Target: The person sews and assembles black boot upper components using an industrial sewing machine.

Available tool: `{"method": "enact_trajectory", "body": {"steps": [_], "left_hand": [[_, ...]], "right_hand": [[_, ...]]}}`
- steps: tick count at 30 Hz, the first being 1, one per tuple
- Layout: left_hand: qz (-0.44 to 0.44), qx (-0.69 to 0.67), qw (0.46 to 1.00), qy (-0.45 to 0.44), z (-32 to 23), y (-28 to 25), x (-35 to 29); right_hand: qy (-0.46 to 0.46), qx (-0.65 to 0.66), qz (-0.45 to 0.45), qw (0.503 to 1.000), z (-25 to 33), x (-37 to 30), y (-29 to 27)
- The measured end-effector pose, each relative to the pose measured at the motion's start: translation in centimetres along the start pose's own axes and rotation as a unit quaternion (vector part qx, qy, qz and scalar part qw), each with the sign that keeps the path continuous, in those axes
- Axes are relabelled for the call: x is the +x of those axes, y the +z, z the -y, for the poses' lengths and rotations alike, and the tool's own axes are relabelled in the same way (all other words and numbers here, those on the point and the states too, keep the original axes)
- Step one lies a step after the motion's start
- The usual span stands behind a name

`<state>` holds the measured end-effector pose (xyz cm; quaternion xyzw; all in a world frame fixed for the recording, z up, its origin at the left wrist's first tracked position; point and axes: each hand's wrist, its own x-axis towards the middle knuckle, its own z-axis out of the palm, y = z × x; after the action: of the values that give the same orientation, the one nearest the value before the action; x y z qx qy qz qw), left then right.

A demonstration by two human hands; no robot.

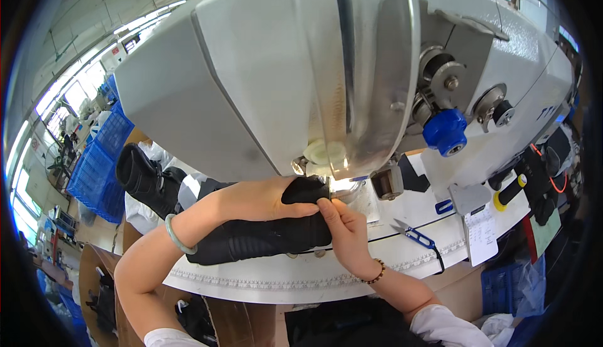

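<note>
A black boot (251, 240) with a ribbed patch lies sideways across the white sewing table, its edge under the lit needle area of a large grey sewing machine (251, 64). My left hand (257, 199), with a pale green bangle at the wrist, reaches over the boot and grips its edge. Its thumb points right; its other fingers are partly hidden by the black material. Close beside that thumb, my right hand (348, 227) pinches the same edge between thumb and forefinger. A beaded bracelet circles the right wrist. The needle itself cannot be made out.
Blue-handled thread snips (414, 235) lie right of my right hand. Further right are a paper pad (480, 234) and a black-and-yellow tube (510, 192). Another black boot shape (147, 177) lies at the left, near blue crates (100, 165). A cardboard box (97, 265) stands below.
</note>
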<state>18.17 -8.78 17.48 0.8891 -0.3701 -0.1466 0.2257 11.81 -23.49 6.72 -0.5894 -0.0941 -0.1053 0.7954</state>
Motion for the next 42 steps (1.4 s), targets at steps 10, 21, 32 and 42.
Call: {"method": "enact_trajectory", "body": {"steps": [10,21,32,42], "left_hand": [[0.029,-0.127,0.985,-0.109,-0.3,0.2,0.2],[0.063,-0.201,0.969,-0.131,-0.5,-0.6,-0.3],[0.012,-0.21,0.971,-0.11,1.2,0.9,-0.1],[-0.011,-0.17,0.978,-0.124,0.1,0.6,-0.1]], "right_hand": [[0.13,0.166,0.108,0.972,1.6,-0.4,-2.8],[0.105,0.134,0.083,0.982,1.8,-0.5,-2.2],[0.153,0.138,0.163,0.965,2.4,-0.2,-3.6],[0.171,0.106,0.215,0.956,1.8,-0.5,-4.3]]}}
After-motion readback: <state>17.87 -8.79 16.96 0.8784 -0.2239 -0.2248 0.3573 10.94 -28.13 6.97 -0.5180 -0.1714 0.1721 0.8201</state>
